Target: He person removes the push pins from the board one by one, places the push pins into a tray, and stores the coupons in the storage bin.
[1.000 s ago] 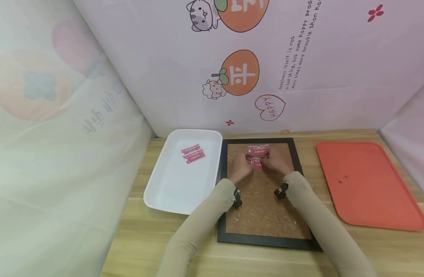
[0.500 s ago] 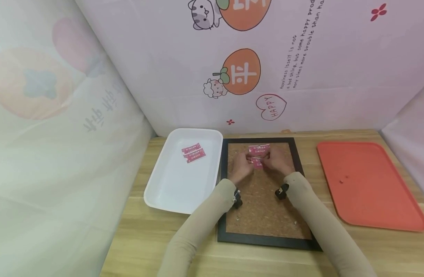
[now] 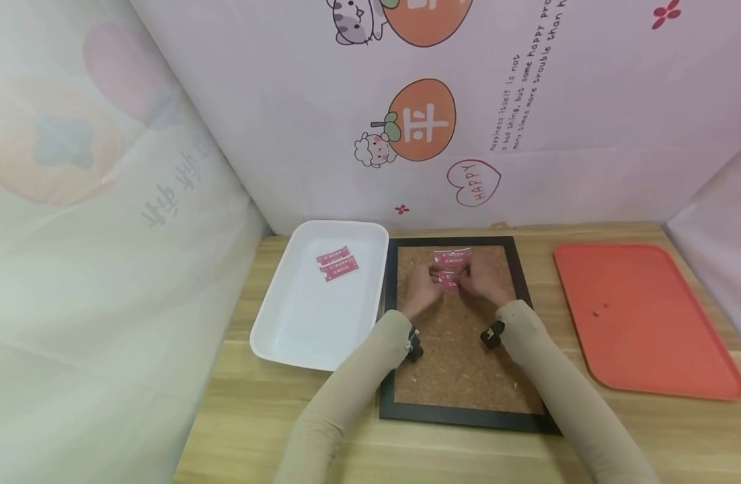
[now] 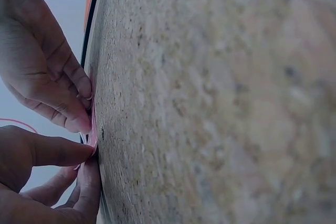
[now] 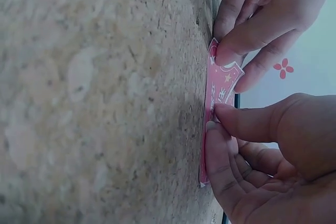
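Both hands are at a small pink printed paper ticket (image 3: 448, 281) on the upper part of the corkboard (image 3: 455, 363). My left hand (image 3: 423, 288) pinches its left end, a fingertip on the face and another finger behind, where part of the paper lifts off the cork. With thumb and index tips together, my right hand (image 5: 262, 156) pinches at the middle of the ticket; anything small between those tips is hidden. Just beyond lies a second pink ticket (image 3: 452, 257), with a tiny pale spot near its upper edge.
To the left stands a white plastic tray (image 3: 304, 323) with two overlapping pink tickets (image 3: 338, 266) in it. A red tray (image 3: 655, 336) on the right bears tiny dark bits (image 3: 596, 314). A printed cloth wall (image 3: 322, 181) rises behind the wooden table (image 3: 255, 417).
The head view has tilted slightly downward, so the scene sits a little higher. Both hands stay at the same ticket with hardly any visible movement.
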Tool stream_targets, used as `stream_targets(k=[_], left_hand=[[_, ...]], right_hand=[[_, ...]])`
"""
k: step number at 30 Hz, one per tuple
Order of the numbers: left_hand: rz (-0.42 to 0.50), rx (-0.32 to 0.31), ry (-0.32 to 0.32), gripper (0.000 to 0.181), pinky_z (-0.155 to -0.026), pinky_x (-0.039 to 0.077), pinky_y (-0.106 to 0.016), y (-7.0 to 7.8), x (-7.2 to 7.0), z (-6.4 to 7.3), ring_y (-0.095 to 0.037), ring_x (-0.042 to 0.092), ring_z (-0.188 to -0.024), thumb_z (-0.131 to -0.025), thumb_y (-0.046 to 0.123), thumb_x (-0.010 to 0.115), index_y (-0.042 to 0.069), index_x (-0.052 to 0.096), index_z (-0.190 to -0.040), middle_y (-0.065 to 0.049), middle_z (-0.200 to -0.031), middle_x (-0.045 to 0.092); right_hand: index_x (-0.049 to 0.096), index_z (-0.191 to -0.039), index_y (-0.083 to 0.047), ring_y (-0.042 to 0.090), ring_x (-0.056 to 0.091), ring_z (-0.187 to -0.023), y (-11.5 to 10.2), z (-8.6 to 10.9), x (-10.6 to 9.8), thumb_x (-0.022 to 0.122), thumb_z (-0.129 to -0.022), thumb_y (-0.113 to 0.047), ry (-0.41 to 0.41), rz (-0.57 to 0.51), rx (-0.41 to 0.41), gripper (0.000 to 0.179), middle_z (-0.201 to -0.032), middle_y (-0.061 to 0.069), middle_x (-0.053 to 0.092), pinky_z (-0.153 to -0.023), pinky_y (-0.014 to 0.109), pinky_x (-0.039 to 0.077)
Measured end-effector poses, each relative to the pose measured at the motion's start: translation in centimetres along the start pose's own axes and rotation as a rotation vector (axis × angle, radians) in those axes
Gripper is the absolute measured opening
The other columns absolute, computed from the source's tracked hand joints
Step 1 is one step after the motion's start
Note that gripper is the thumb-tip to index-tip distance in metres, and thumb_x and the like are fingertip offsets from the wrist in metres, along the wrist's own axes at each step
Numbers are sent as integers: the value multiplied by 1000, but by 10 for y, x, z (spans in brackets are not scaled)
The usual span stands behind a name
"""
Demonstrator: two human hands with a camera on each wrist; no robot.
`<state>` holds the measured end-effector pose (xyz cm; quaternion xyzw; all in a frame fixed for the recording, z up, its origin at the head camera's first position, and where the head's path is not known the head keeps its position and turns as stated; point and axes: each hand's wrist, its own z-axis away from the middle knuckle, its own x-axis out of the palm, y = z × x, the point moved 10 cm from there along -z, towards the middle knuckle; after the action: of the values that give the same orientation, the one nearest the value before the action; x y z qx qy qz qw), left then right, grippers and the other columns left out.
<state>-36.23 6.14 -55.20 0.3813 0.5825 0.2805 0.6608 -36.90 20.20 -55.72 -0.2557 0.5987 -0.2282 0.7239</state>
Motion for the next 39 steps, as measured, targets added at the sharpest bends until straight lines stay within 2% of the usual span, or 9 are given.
stream_targets(k=[10, 12, 19, 26, 39], left_hand=[[-6, 3, 7, 44, -80, 59, -22, 0, -1, 0, -17, 69, -95, -83, -12, 66, 2, 70, -124, -11, -109, 73], [1, 1, 9, 43, -80, 59, -22, -1, 0, 0, -17, 69, -94, -82, -12, 66, 3, 70, -123, -10, -109, 73], [-39, 52, 9, 39, -77, 57, -20, 1, 2, -2, -18, 69, -93, -84, -9, 69, 2, 69, -121, -11, -106, 72], [-45, 37, 2, 36, -71, 54, -16, -1, 3, -3, -12, 66, -85, -85, -8, 69, 3, 69, -120, -10, -101, 71], [-58, 62, -1, 31, -74, 56, -18, 3, 2, 1, -15, 68, -87, -87, -6, 70, 2, 68, -117, -11, -101, 71]], right_hand=[[68, -104, 3, 24, 59, -81, -2, 2, 1, 62, -93, -2, 17, -39, -29, 13, -98, 19, 66, -64, 27, 47], [68, -105, 3, 24, 59, -82, -2, 3, 1, 62, -93, -2, 18, -42, -29, 14, -99, 19, 66, -65, 27, 47], [66, -110, 1, 26, 59, -87, 2, 4, 3, 63, -100, -12, 14, -41, 1, 16, -103, 18, 64, -69, 29, 49], [65, -111, 4, 26, 61, -88, -1, 6, 2, 63, -100, -10, 16, -75, -20, 18, -103, 20, 65, -70, 29, 50], [68, -112, 2, 27, 64, -90, 7, 8, -4, 65, -101, -14, 93, -122, -38, 20, -107, 22, 70, -69, 26, 49]])
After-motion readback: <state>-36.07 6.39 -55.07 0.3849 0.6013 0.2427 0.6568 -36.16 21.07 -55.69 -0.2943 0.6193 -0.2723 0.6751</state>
